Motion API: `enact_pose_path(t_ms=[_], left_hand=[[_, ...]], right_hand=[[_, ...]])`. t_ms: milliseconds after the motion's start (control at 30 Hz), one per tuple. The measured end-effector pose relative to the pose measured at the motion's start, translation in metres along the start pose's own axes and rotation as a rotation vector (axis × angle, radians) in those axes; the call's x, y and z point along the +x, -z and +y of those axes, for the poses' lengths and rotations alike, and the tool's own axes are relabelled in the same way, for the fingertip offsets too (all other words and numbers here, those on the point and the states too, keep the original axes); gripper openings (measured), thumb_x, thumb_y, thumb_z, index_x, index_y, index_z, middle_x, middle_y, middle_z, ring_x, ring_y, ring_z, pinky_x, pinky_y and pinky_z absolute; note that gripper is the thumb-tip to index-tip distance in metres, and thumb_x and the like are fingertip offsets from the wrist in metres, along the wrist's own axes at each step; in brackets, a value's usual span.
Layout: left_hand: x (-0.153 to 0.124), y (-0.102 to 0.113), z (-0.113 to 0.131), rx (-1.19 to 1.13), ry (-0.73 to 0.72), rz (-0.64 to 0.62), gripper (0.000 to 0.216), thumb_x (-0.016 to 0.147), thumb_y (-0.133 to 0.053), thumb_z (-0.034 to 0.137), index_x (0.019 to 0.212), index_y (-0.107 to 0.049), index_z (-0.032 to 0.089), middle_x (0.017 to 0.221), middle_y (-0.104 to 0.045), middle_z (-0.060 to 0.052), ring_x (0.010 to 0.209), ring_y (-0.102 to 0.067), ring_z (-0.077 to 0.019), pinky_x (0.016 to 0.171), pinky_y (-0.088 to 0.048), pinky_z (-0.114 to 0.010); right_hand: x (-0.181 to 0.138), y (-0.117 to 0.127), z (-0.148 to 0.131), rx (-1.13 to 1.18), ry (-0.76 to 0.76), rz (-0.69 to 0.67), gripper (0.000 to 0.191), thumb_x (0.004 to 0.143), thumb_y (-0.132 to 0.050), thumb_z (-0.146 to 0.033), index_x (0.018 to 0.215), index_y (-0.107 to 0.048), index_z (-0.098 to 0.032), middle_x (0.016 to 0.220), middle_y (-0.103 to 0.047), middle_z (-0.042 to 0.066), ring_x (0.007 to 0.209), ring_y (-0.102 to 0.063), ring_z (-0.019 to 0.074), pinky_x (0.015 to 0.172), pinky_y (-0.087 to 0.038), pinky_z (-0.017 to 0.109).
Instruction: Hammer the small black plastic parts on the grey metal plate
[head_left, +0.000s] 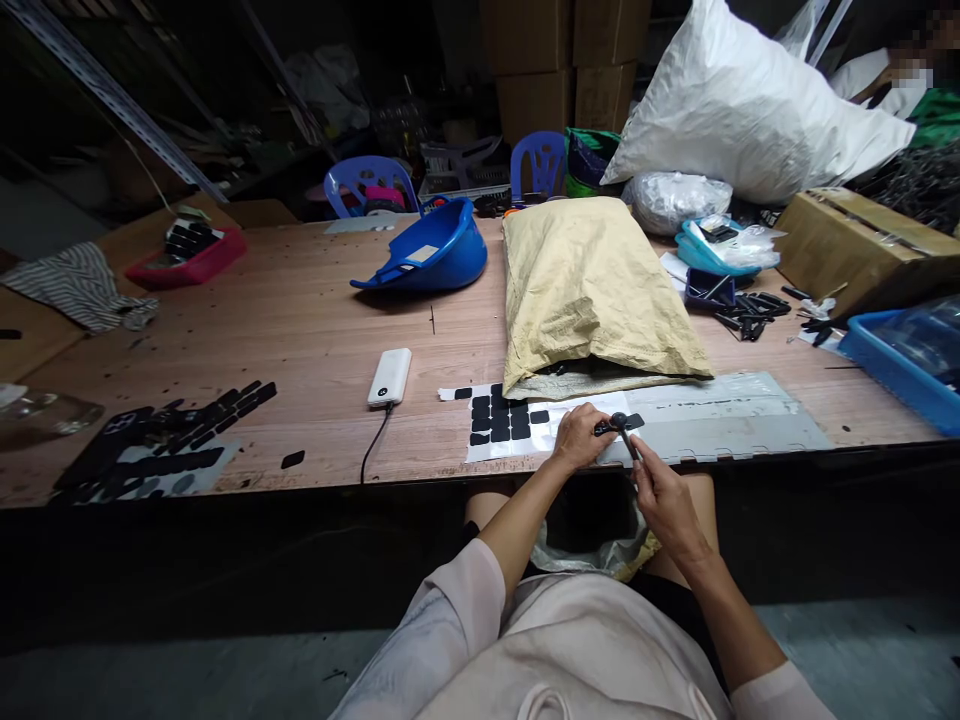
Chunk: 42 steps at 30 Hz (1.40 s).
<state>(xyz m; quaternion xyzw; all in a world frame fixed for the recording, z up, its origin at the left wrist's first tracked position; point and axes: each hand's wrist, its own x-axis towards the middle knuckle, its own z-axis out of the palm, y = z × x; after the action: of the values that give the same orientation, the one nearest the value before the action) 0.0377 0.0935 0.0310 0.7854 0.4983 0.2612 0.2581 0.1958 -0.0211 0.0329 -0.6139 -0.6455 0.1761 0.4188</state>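
A long wood-patterned table [292,330] is running across a dim, cluttered room, and a big yellow sack [600,260] is lying on it. Just in front of the sack, at the table's near edge, a dark round-headed piece [620,421] is being held between two hands that are working close together. The right hand [670,500] is gripping its stem; the left hand [581,437] is pinching a small dark piece [603,428] beside its head, though whether the two are joined I cannot tell. A grey sheet [720,425] is spreading along the sack's near side, and the sack's mouth is overlapping it, crowding the space beyond the fingers. At the sack's near left corner, rows of black rounded patches [501,420] are resting on white backing. Below the sack, past the table edge, an open bag [574,560] is sitting between the person's legs.

Left of the sack, a white power bank [392,375] is trailing a cable, a blue basin [459,252] is standing near, and a red basket [217,262] is sitting well apart. Right of it, loose black parts [752,313], a teal basin [694,247], a cardboard box [862,245] and a blue tray [892,370] are crowding the table. Behind it, blue chairs [538,140] and stacked cartons [532,105] are standing.
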Motion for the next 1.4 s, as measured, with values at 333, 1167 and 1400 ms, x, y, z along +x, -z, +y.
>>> enact_pose_path(t_ms=[333, 1167, 1400], left_hand=[[0.0, 0.001, 0.004, 0.012, 0.005, 0.017, 0.017, 0.082, -0.079, 0.025, 0.099, -0.077, 0.023, 0.099, -0.071, -0.003, 0.1, -0.066, -0.0217, 0.094, -0.051, -0.034], [-0.09, -0.01, 0.003, -0.098, -0.341, -0.112, 0.023, 0.093, -0.068, 0.038, 0.107, -0.074, 0.02, 0.095, -0.073, -0.006, 0.087, -0.069, -0.0193, 0.081, -0.055, -0.031], [-0.143, -0.049, -0.026, 0.072, 0.058, -0.334, 0.019, 0.089, -0.072, 0.032, 0.106, -0.074, 0.023, 0.102, -0.076, -0.005, 0.09, -0.073, -0.021, 0.08, -0.057, -0.031]], right_hand=[[0.029, 0.038, 0.017, -0.436, -0.225, 0.099, 0.046, 0.099, -0.048, -0.033, 0.139, -0.068, -0.022, 0.123, -0.075, 0.012, 0.1, -0.07, 0.0239, 0.085, -0.055, 0.036], [0.068, 0.02, 0.05, -0.929, -0.161, 0.179, 0.034, 0.097, -0.051, -0.029, 0.121, -0.072, -0.018, 0.098, -0.059, 0.014, 0.085, -0.044, 0.0222, 0.07, -0.02, 0.036], [0.07, 0.019, 0.046, -0.939, -0.16, 0.176, 0.032, 0.095, -0.053, -0.028, 0.119, -0.07, -0.016, 0.098, -0.059, 0.014, 0.088, -0.045, 0.0236, 0.071, -0.022, 0.036]])
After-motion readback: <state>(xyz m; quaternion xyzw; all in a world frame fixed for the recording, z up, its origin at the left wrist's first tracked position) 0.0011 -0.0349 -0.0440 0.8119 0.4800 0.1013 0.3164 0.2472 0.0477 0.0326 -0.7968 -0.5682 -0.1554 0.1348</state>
